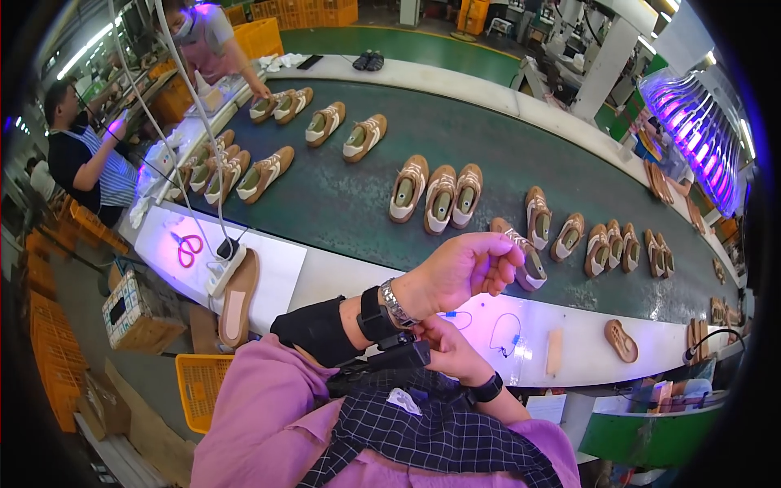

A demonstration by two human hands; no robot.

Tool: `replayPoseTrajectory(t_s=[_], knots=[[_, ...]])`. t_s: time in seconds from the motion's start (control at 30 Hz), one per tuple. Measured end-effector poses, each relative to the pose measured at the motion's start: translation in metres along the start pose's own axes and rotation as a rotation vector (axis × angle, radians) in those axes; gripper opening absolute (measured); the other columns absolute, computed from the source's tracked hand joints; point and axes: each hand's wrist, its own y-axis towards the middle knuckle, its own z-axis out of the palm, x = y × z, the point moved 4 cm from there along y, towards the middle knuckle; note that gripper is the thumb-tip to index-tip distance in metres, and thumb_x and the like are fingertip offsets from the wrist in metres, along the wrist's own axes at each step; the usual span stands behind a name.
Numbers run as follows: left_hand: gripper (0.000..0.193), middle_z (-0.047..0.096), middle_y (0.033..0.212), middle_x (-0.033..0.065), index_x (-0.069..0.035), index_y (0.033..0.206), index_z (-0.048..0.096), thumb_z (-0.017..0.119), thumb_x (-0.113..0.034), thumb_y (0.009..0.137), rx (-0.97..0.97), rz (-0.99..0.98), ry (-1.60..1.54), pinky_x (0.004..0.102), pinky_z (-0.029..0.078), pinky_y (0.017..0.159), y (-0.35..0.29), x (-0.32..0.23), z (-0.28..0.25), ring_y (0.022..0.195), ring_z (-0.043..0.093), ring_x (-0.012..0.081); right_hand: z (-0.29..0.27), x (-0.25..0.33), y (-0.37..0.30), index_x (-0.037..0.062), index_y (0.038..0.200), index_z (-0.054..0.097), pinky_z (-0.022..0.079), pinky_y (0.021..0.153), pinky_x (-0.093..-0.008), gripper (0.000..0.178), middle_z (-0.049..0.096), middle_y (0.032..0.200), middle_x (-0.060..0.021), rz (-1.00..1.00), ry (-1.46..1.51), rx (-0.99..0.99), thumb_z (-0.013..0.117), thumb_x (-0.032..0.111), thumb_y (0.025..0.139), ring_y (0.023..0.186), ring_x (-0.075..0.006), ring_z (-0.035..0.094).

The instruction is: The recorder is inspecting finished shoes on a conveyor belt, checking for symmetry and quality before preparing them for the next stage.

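Note:
My left hand (478, 264) is held up over the near edge of the conveyor, palm partly toward me. Its fingers are loosely curled with nothing in them. A silver metal watch (396, 304) and a black wrist strap (376, 317) sit on that wrist, above a black sleeve band (321, 332). Below the wrist, my right hand (455, 351) has its fingers closed at the strap's underside, next to a small black device (399, 358). Some of those fingertips are hidden. Just beyond my left hand stands a tan and white sneaker (530, 264).
Several tan sneakers (440, 199) stand on the dark green conveyor belt (325, 211). On the white ledge lie red-handled scissors (188, 250), a power strip (228, 272), a shoe sole (238, 299) and thin blue-ended cords (506, 350). Two people (93, 159) work at far left. A purple-lit lamp (691, 138) hangs right.

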Motion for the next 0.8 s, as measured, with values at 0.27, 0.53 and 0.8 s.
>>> replayPoseTrajectory(t_s=[0.27,0.53,0.8], knots=[[0.021,0.057,0.071,0.0026,-0.003,0.089,0.059,0.049,-0.021,0.088,0.005,-0.032,0.009,0.0253,0.042,0.061,0.000,0.006,0.013,0.066,0.053,0.0111,-0.039,-0.033,-0.009,0.0019,0.111,0.053,0.043,0.079,-0.0205,0.025,0.058,0.099,-0.0008,0.076,-0.157,-0.017,0.057,0.008,0.088,0.090,-0.0077,0.055],[0.021,0.056,0.070,0.0029,-0.002,0.088,0.059,0.051,-0.021,0.086,0.083,-0.138,0.004,0.0230,0.040,0.059,-0.009,0.043,0.049,0.064,0.051,0.0104,-0.034,0.025,0.000,0.0018,0.101,0.064,0.046,0.083,-0.0281,0.021,0.062,0.100,-0.0098,-0.320,-0.628,-0.173,0.059,0.000,0.081,0.093,-0.0155,0.059],[0.012,0.057,0.067,0.0001,-0.001,0.083,0.057,0.056,-0.013,0.083,0.513,0.235,1.057,0.0264,0.043,0.054,-0.048,0.104,0.113,0.060,0.053,0.0102,-0.004,0.044,-0.016,0.0003,0.090,0.070,0.044,0.087,-0.0299,0.028,0.061,0.103,-0.0101,-0.136,-0.260,0.011,0.053,-0.011,0.071,0.099,-0.0193,0.057]])
